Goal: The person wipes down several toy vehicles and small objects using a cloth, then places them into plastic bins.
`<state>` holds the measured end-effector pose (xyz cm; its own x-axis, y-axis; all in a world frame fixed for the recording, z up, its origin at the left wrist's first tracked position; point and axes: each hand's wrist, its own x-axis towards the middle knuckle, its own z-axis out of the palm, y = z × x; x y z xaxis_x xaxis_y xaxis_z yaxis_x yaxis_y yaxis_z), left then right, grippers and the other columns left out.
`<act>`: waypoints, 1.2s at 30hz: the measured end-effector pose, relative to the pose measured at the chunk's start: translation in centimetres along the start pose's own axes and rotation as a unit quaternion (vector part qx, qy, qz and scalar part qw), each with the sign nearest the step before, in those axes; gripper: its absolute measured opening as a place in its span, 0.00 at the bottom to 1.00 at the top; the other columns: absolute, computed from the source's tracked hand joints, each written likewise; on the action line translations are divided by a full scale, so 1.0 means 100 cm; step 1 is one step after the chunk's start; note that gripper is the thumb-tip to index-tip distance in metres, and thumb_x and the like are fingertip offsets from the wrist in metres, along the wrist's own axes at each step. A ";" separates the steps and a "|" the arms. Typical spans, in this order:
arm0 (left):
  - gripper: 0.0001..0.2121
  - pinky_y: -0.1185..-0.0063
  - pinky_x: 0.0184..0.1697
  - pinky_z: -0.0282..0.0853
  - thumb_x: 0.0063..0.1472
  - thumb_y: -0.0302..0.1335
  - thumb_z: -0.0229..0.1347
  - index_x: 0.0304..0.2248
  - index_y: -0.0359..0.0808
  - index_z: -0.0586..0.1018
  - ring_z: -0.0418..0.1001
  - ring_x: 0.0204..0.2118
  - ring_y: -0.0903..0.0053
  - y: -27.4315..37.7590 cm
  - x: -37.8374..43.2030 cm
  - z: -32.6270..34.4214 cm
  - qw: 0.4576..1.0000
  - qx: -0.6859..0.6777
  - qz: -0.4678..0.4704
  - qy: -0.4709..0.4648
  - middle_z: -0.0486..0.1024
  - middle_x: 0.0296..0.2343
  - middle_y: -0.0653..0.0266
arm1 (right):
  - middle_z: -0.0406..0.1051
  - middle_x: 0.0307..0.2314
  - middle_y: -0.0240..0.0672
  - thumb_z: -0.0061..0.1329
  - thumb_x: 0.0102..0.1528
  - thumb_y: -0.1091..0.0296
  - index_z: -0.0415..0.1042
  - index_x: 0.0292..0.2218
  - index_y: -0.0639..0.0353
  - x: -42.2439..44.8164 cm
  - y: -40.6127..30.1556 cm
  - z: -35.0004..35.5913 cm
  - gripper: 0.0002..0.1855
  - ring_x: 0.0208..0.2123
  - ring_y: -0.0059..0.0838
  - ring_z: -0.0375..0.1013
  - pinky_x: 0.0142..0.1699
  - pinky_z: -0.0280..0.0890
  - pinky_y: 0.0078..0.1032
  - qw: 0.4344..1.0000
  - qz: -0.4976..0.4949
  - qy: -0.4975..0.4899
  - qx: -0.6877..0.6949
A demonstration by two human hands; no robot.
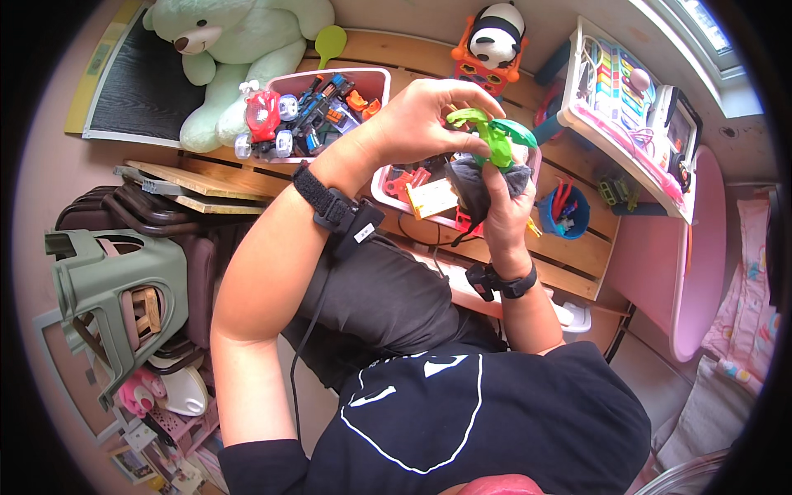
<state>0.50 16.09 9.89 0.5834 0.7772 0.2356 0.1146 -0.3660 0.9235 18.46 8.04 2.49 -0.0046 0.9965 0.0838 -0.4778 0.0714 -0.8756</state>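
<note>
Above a toy bin, my left hand point(427, 114) has its thumb against a bright green plastic toy point(500, 145), fingers curled over the top. A darker green rounded piece point(516, 131) shows beside it. From below, my right hand point(510, 207) grips a dark grey cloth item point(468, 179), its thumb pressed up by the green toy's base. A thin strap hangs from the cloth. Whether toy and cloth are joined, I cannot tell. Under both hands stands the white-and-pink bin point(387, 197), holding red and yellow toy parts, partly hidden by my hands.
A second toy bin point(385, 80) holds a toy gun point(322, 105) and a red toy vehicle point(263, 117). Right of my hands are a blue bucket point(572, 230) and a small white table point(581, 117). A plush bear point(229, 55) sits behind; stools point(136, 266) are stacked at left.
</note>
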 end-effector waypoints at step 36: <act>0.13 0.80 0.41 0.74 0.62 0.27 0.59 0.45 0.33 0.75 0.78 0.39 0.81 -0.006 0.003 0.001 0.985 0.122 -0.068 0.097 0.80 0.36 0.63 | 0.64 0.52 0.46 0.48 0.55 0.87 0.54 0.60 0.61 0.009 0.012 -0.010 0.33 0.55 0.37 0.66 0.63 0.59 0.36 0.992 -0.079 0.080 0.058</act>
<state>0.70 16.46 9.34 0.3869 0.9024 0.1895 0.3848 -0.3448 0.8562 18.70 9.08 1.02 0.2141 0.9680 0.1306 -0.5597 0.2311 -0.7958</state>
